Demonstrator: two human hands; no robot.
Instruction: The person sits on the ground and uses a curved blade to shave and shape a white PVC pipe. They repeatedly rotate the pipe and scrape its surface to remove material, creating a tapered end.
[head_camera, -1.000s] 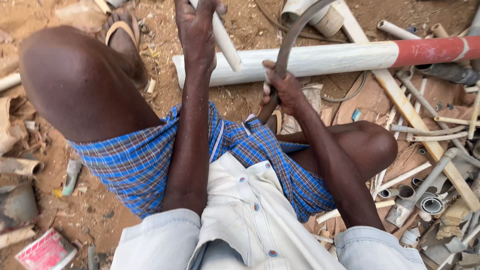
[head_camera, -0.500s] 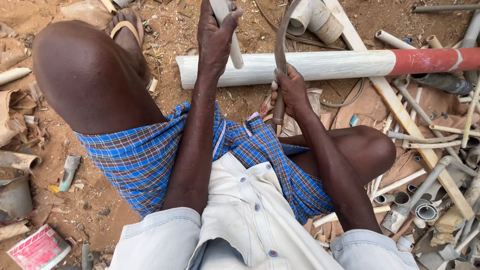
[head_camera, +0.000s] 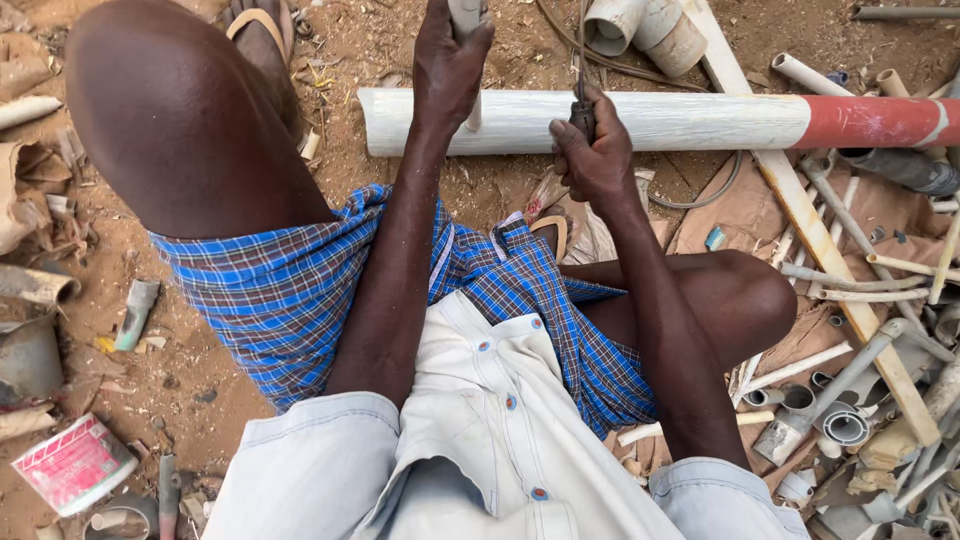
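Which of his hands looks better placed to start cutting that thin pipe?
Probably the right hand: it grips the saw handle. The left hand is wrapped around the thin pipe, holding it.

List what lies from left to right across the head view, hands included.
Red and white container → raised bare knee → left hand gripping a thin pale pipe → right hand on a dark tool handle → red end of the big white pipe.

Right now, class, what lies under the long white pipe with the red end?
Under the long white pipe show bare sandy ground, a wooden plank and a thin cable. Whatever sits directly beneath stays hidden.
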